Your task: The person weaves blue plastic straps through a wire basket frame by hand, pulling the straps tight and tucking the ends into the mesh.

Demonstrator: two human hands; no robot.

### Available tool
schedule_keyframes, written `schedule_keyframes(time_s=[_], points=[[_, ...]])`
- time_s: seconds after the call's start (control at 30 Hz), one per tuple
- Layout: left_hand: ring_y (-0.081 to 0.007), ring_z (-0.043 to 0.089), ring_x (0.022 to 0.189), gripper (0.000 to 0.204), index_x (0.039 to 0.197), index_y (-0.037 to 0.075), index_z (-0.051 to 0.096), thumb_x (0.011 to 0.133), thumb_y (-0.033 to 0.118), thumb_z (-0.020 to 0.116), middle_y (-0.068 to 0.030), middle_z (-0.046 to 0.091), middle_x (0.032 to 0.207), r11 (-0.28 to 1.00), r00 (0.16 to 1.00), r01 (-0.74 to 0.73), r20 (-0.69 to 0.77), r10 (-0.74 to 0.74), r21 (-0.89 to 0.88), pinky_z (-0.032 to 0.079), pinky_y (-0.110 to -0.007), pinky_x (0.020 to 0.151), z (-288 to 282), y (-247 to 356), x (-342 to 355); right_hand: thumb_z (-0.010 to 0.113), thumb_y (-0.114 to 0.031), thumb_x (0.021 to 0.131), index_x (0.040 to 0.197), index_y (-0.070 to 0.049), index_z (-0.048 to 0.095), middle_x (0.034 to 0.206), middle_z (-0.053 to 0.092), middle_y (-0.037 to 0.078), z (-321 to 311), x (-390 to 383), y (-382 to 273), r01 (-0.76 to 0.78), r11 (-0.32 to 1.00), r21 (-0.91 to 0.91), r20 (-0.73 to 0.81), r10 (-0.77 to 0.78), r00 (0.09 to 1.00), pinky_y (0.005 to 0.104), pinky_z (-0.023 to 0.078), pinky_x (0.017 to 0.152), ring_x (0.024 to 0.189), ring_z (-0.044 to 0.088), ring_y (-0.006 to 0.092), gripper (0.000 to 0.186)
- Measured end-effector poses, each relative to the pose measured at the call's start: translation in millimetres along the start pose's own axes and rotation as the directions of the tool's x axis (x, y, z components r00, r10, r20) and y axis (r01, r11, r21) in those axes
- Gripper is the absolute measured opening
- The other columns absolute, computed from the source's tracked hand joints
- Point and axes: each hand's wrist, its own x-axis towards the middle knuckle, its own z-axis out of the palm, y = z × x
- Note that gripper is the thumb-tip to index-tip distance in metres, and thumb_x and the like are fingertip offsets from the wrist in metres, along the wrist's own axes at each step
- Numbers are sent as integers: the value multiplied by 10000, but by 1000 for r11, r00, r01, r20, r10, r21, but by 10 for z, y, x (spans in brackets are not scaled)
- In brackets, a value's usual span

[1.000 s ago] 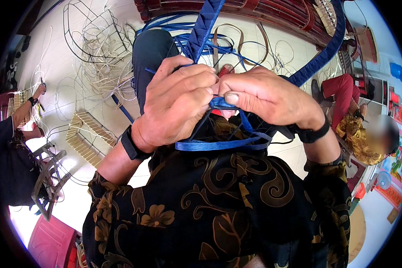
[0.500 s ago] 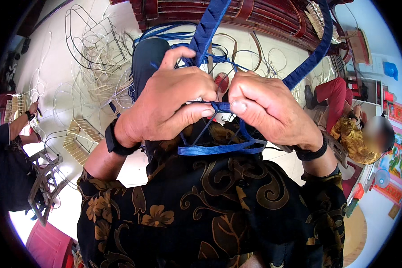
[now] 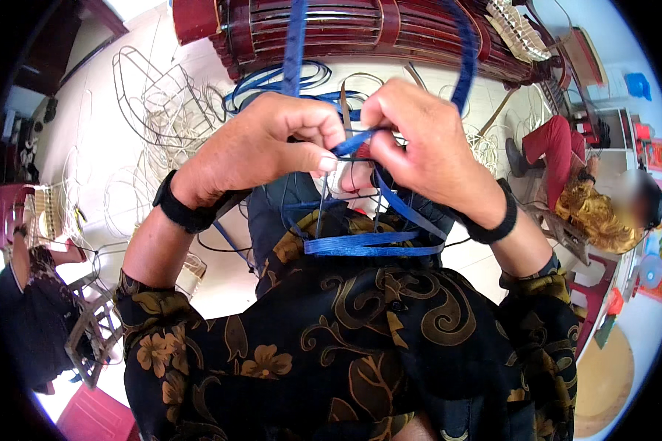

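Observation:
A flat blue strip (image 3: 354, 142) is stretched in the short gap between my two hands. My left hand (image 3: 276, 147) is closed, pinching one end of that piece between thumb and fingers. Thumb and forefinger of my right hand (image 3: 430, 151) grip the other end. Just below them a frame of thin dark rods (image 3: 321, 212) rests at my lap, partly hidden by my hands. More blue strip (image 3: 375, 245) is laid along its near side in a flattened loop. Two long lengths of the strip rise past my hands, one a hanging blue length (image 3: 293, 51) on the left.
A dark red wooden bench (image 3: 309, 29) stands ahead. Coils of blue strip (image 3: 312, 73), a dark wire frame (image 3: 147, 95) and tangled pale strands (image 3: 173, 132) lie on the tiled floor. People sit at right (image 3: 596, 206) and left (image 3: 33, 316). A red chair (image 3: 99, 415) is at lower left.
My right hand has lifted and turned, and a short span of blue strip now shows between the hands. The long lengths above have shifted left. The view has tilted, showing more of the bench.

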Motion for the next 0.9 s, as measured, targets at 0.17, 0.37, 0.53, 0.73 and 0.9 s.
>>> schedule_keyframes(time_s=[0.17, 0.37, 0.53, 0.73, 0.9], points=[[-99, 666, 748, 110, 945, 10, 642, 907, 60, 732, -28, 681, 833, 971, 987, 159, 42, -154, -177, 536, -238, 717, -59, -41, -40, 752, -75, 748, 1009, -128, 660, 861, 661, 67, -651, -88, 839, -191, 864, -466, -288, 56, 956, 390, 539, 669, 788, 665, 302, 281], [-110, 673, 732, 94, 979, 14, 637, 922, 34, 710, -43, 696, 850, 967, 986, 158, -17, -165, -198, 543, -241, 712, -57, -106, -141, 736, -128, 822, 1112, -145, 674, 925, 688, 63, -2757, -1708, 1913, -703, 284, -652, -615, 345, 709, 369, 541, 712, 844, 676, 263, 298], [-79, 644, 689, 69, 954, 9, 631, 950, 42, 691, -32, 687, 782, 953, 985, 91, -114, -128, -289, 517, -207, 649, 55, -195, -89, 720, -128, 843, 1134, -134, 671, 961, 688, 63, -3632, -3966, 1492, -809, -238, -538, -741, 591, 319, 360, 536, 738, 875, 669, 248, 296], [-54, 604, 647, 66, 971, 34, 631, 947, 49, 691, -28, 680, 793, 981, 995, 50, -73, -65, -189, 447, -182, 562, 194, -137, 39, 701, -127, 869, 1161, -120, 666, 1004, 689, 63, -3671, -4887, 1091, -756, -422, -501, -698, 713, 65, 348, 530, 768, 913, 661, 229, 294], [-50, 592, 640, 98, 987, 31, 630, 932, 55, 708, -32, 687, 803, 975, 993, 101, -43, -111, -196, 427, -175, 555, 297, -22, 134, 685, -127, 891, 1183, -109, 663, 1039, 689, 63, -3249, -4313, 1226, -837, -106, -537, -532, 812, 239, 339, 525, 794, 944, 654, 214, 294]])
